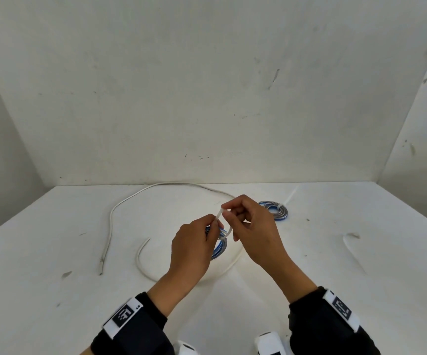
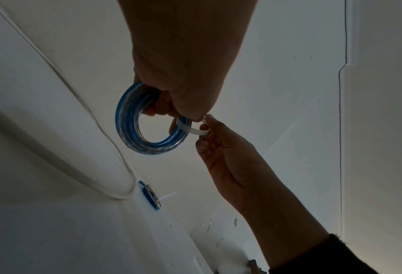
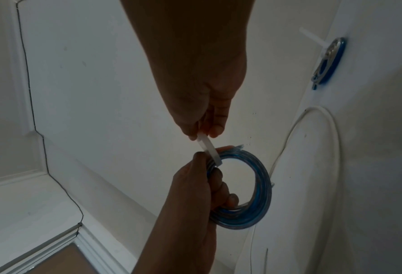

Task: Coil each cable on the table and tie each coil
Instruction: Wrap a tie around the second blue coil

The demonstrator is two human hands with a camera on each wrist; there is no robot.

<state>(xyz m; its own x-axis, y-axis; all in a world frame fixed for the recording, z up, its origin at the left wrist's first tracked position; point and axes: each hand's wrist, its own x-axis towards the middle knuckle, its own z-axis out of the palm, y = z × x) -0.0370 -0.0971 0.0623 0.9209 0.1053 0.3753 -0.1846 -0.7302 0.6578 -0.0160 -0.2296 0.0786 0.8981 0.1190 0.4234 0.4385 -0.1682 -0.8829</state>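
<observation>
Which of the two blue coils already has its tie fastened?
The blue coil lying on the table, right of the hands; the held coil has its tie open.

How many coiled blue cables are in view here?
2. One blue coil is held in the left hand; the other blue coil, already tied, lies on the table beyond the right hand.

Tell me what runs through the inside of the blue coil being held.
The left hand fingers and a white tie strip pass through the blue coil; the right hand pinches the strip's end. The strip's other end is hidden.
</observation>
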